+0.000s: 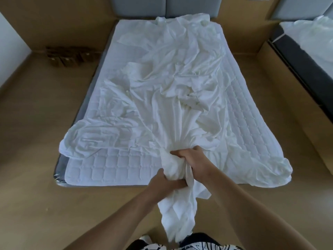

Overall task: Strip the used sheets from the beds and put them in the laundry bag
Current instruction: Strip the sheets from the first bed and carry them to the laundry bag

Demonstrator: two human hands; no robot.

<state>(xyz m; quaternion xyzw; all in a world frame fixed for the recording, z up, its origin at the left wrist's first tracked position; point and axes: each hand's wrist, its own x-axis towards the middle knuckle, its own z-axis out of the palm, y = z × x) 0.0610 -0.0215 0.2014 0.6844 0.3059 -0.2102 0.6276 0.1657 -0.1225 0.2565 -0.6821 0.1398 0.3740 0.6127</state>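
Far left of the left hand [163, 179], dark wooden pieces [66, 55] heaped on the floor [36, 141], too blurred to name. Left hand curled tight round the gathered white sheet [167, 91], fingertips buried in the folds. Just beyond it, right hand [193, 160] gripping the same bunch, knuckles up. Sheet crumpled over the quilted mattress pad [111, 166], tail hanging below both hands, hiding part of the patterned clothing [207, 247]. Far right of the right hand, second bed [310, 42], cut off by the edge.
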